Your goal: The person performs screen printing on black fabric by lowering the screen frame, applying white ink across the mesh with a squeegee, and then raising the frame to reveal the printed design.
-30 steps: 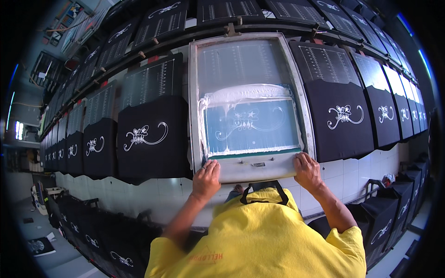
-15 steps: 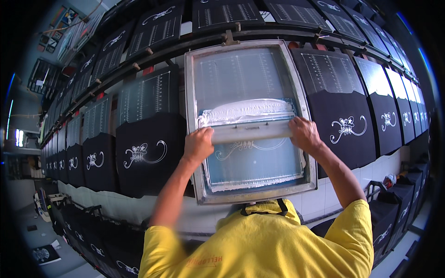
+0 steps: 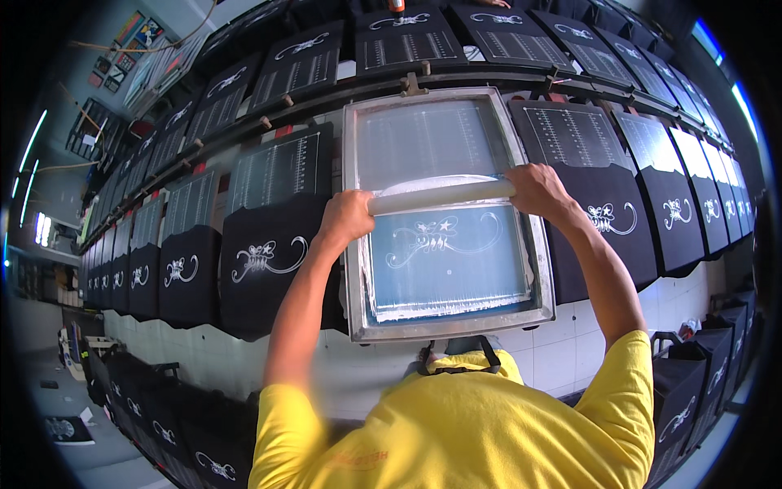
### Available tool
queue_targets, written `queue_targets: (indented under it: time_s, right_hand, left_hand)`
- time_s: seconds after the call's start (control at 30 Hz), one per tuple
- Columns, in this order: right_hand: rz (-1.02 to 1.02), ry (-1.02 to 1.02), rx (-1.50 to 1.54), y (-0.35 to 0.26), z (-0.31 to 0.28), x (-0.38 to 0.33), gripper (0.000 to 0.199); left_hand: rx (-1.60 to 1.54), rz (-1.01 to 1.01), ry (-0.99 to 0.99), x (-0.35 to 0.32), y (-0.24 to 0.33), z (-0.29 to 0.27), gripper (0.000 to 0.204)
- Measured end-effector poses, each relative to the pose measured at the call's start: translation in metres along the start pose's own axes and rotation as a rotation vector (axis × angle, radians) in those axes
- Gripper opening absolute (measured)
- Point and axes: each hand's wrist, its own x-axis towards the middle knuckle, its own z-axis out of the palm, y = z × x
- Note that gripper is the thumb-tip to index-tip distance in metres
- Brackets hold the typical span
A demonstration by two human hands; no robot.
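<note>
Both my hands grip the ends of a long pale squeegee [image 3: 444,196], which lies across a framed printing screen [image 3: 456,287]. My left hand [image 3: 349,216] is closed around its left end, my right hand [image 3: 541,192] around its right end. Beyond the blade a bank of white ink [image 3: 456,181] shows, partly hidden by the squeegee. On the near side, a curling design with stars shows in the blue mesh, and a ragged white ink line runs along its lower edge. The screen's metal frame sits over a board in the row; what lies beneath is hidden.
Black printed shirts on boards [image 3: 265,253] line up to the left, with more black shirts [image 3: 607,220] to the right. A metal rail [image 3: 326,96] with pegs runs behind the screen. Across it stands another row of shirts, where a person's hand [image 3: 494,3] shows at the top edge.
My hands have pushed the squeegee away from me over the mesh, up to the ink bank. More of the design is now uncovered on the near side.
</note>
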Motion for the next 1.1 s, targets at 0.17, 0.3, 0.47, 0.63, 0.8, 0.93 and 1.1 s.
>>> queue_targets:
  time_s: [0.17, 0.3, 0.47, 0.63, 0.8, 0.93, 1.1]
  right_hand:
    - [-0.078, 0.096, -0.025, -0.019, 0.019, -0.077, 0.014]
    - [-0.108, 0.106, 0.038, -0.041, 0.053, -0.149, 0.016]
    - [-0.137, 0.186, 0.063, -0.061, 0.095, -0.199, 0.04]
    - [0.004, 0.041, 0.04, -0.083, 0.102, -0.232, 0.069]
    - [0.008, 0.072, 0.12, -0.093, 0.104, -0.238, 0.077]
    - [0.042, -0.007, 0.227, -0.092, 0.093, -0.239, 0.075]
    - [0.125, 0.188, 0.398, -0.057, 0.095, -0.235, 0.048]
  left_hand:
    - [0.028, 0.019, 0.016, -0.075, 0.027, 0.004, 0.025]
    - [0.007, 0.022, 0.027, -0.15, 0.046, 0.029, 0.026]
    - [-0.002, 0.038, 0.156, -0.209, 0.05, 0.073, 0.024]
    - [-0.013, -0.009, -0.003, -0.232, 0.068, 0.076, 0.05]
    - [-0.018, -0.05, -0.028, -0.245, 0.07, 0.089, 0.059]
    - [-0.029, -0.065, -0.089, -0.243, 0.074, 0.08, 0.061]
    - [-0.298, -0.031, 0.01, -0.231, 0.056, 0.06, 0.055]
